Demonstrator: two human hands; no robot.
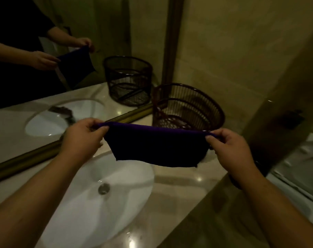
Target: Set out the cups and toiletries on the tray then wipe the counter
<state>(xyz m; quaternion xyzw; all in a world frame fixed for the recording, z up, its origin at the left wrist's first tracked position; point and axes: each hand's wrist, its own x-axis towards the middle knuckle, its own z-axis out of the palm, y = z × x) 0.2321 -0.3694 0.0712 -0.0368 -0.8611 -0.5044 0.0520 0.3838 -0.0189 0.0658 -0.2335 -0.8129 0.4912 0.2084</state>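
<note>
Cloth (pixel 155 145), dark purple, hung stretched between both hands above the counter (pixel 179 190). Left hand (pixel 82 138) pinched the cloth's upper left corner between thumb and curled fingers. Right hand (pixel 229 149) pinched the upper right corner in the same way, so both hands were closed on the fabric. Top edge ran nearly straight from one hand to the other; the body of the cloth draped downward from it, with the lower edge hanging free and not touching the counter.

Below the left hand and forearm lay a white oval sink (pixel 102 203), its metal drain (pixel 104 188) beneath and slightly right of that hand. Pale, glossy counter surface extended under the cloth and below the right hand, with light spots reflected on it.

Beyond the cloth, between the two hands and closer to the right one, a dark slatted basket (pixel 188 106) stood on the counter against the wall corner. Its contents could not be made out in the dim light, though it appeared mostly hollow.

Beyond the left hand, a mirror (pixel 62 51) with a brass-coloured frame (pixel 26 158) rose from the counter and repeated the hands, the cloth, the basket and the sink. To the outside of the right hand, a tiled wall (pixel 232 51) met a dark vertical panel (pixel 281 111).
</note>
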